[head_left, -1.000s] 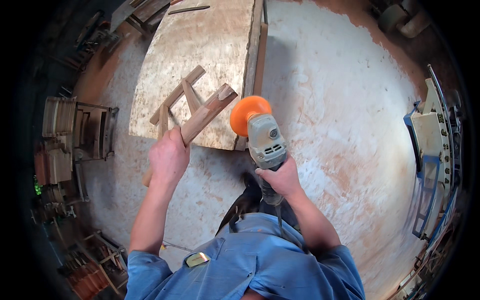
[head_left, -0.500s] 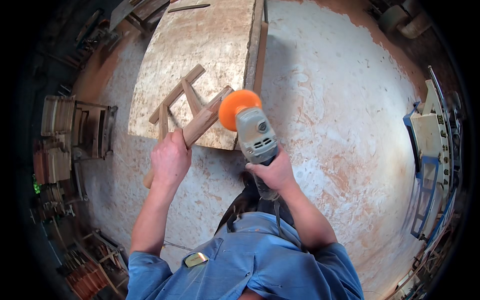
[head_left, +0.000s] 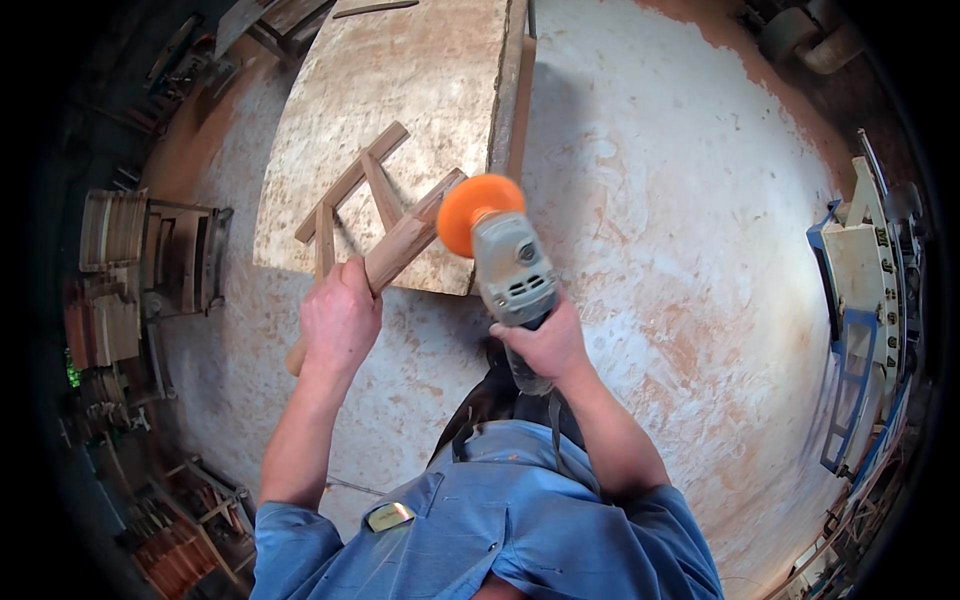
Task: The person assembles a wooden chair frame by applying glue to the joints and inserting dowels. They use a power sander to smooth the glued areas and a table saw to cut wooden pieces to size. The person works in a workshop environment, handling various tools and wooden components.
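My left hand (head_left: 341,312) is closed round the near rail of a wooden frame (head_left: 402,250), made of two long pieces joined by crosspieces. Its far side rests on a worn, light-coloured workbench (head_left: 440,85), and the held rail slants up to the right. In my right hand (head_left: 550,345) is a grey angle grinder (head_left: 513,262), gripped by its dark body. The grinder's round orange disc (head_left: 478,215) is beside the upper end of the rail; whether they touch I cannot tell. My fingers are partly hidden behind the rail and the tool.
A thin dark strip (head_left: 376,9) lies at the bench's far end. Stacked wooden parts (head_left: 110,230) and racks line the left side. To the right stands a machine with a pale top and blue frame (head_left: 855,270). The pale floor (head_left: 680,230) is stained reddish brown.
Hardly anything differs. The grinder's disc and the wooden frame appear very slightly higher in the picture, along with the bench; both hands keep their hold.
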Demonstrator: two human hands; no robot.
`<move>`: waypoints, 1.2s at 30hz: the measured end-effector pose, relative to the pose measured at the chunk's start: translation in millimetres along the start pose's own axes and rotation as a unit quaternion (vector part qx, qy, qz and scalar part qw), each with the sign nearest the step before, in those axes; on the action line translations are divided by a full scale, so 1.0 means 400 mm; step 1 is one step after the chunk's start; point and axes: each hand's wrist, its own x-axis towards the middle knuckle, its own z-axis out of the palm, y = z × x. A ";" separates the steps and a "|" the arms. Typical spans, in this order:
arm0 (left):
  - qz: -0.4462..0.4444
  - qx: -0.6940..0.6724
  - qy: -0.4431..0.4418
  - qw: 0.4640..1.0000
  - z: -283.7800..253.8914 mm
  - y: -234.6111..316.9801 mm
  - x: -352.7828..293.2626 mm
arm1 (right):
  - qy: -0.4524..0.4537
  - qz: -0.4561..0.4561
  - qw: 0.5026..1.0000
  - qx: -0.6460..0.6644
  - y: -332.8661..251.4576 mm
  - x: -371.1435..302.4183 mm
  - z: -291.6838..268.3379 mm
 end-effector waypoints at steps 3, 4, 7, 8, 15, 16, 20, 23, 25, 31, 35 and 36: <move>0.003 0.001 0.006 1.000 -0.004 0.006 -0.001 | 0.046 0.006 0.999 0.008 0.014 0.011 -0.025; 0.007 0.004 0.011 1.000 -0.009 0.008 0.003 | 0.046 0.002 0.999 0.014 0.019 0.012 -0.029; 0.010 0.006 0.014 1.000 -0.010 0.009 0.005 | 0.033 -0.007 0.999 0.033 0.018 -0.001 -0.028; 0.011 0.006 0.011 1.000 -0.008 0.008 0.003 | 0.018 -0.004 0.999 0.028 0.019 -0.007 -0.018; 0.005 0.000 0.010 1.000 -0.009 0.004 0.001 | 0.035 -0.018 0.999 0.011 0.041 -0.003 -0.007; 0.003 0.003 0.004 1.000 -0.012 0.005 0.003 | 0.036 -0.006 0.999 0.026 0.040 0.002 -0.023; -0.002 0.006 -0.017 1.000 -0.013 0.010 0.002 | 0.038 -0.006 0.999 0.026 0.030 0.001 -0.041; 0.009 -0.001 -0.001 1.000 -0.002 0.002 -0.005 | 0.013 -0.019 1.000 0.018 0.035 -0.015 -0.002; 0.010 -0.003 0.003 1.000 0.001 0.000 -0.010 | 0.021 -0.014 1.000 0.002 0.035 -0.016 0.001; 0.006 -0.003 -0.008 1.000 0.006 0.012 -0.016 | 0.069 0.005 0.997 0.029 0.065 0.003 -0.075; 0.019 -0.013 0.011 1.000 0.021 0.010 -0.024 | 0.039 -0.017 0.999 0.021 0.041 -0.026 -0.045; 0.021 -0.014 0.012 1.000 0.025 0.010 -0.028 | 0.022 -0.013 1.000 0.008 0.040 -0.028 -0.031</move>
